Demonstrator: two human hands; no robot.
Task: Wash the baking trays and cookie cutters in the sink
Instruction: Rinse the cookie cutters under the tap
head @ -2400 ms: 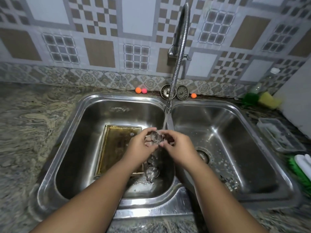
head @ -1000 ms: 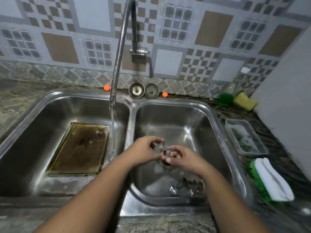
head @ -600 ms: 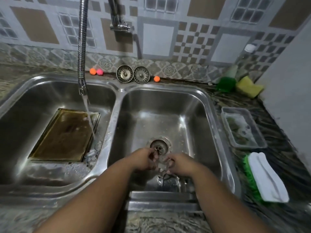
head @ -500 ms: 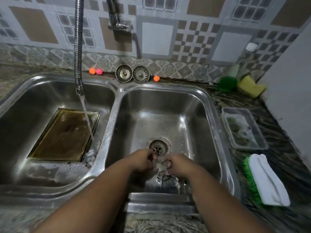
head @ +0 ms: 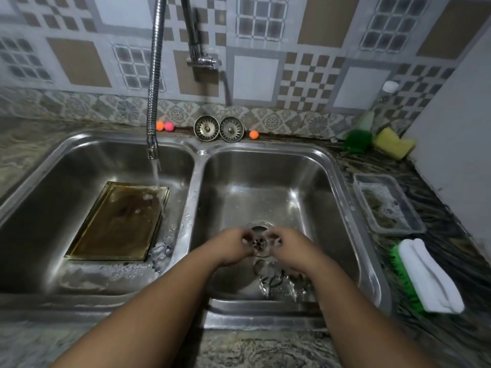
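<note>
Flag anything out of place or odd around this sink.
Odd: the tap runs onto the stained baking tray in the left basin, unattended; left hand and right hand are over the right basin.

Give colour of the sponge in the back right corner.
The sponge is yellow; it shows best in the head view.

I see the baking tray [head: 117, 221] in the left basin [head: 79, 166], cookie cutters [head: 281, 284] at the front of the right basin [head: 265, 176], and a brush [head: 430, 277] on the desk [head: 449, 248] to its right.
</note>
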